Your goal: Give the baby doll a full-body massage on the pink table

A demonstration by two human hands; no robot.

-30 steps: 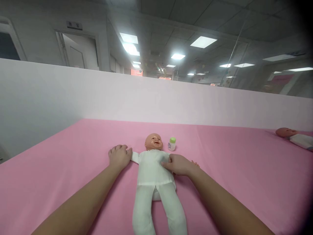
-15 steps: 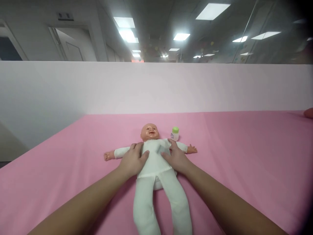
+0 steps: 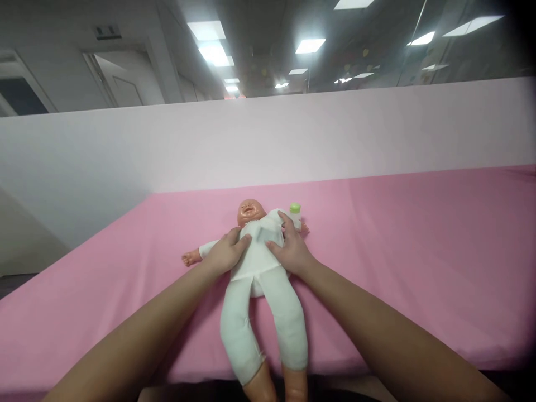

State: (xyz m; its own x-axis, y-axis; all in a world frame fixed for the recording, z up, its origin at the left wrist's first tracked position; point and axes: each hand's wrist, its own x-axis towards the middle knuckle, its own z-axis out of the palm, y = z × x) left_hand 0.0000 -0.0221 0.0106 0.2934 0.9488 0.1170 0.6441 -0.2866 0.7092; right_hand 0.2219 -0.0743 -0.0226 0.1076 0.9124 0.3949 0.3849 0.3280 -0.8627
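A baby doll (image 3: 257,251) in a white cloth body lies on its back, legs towards me, its torso tilted a little with the right side raised. My left hand (image 3: 229,251) grips the torso's left side, thumb on the front and fingers partly hidden at the flank. On the other side, my right hand (image 3: 292,250) is wrapped round the torso below the armpit, thumb on the belly. A small bottle with a green cap (image 3: 295,209) stands just beyond my right hand, close to the doll's arm.
Pink cloth (image 3: 397,251) covers the table, whose near edge runs under the doll's lower legs. A white low wall (image 3: 293,139) rises along the back and left. Behind it are a door (image 3: 121,84), glass and ceiling lights.
The doll has tilted, its right side rising and the arm there shifting inward by the bottle. Both hands stay on the torso. The view has tilted, and the doll's lower legs now show.
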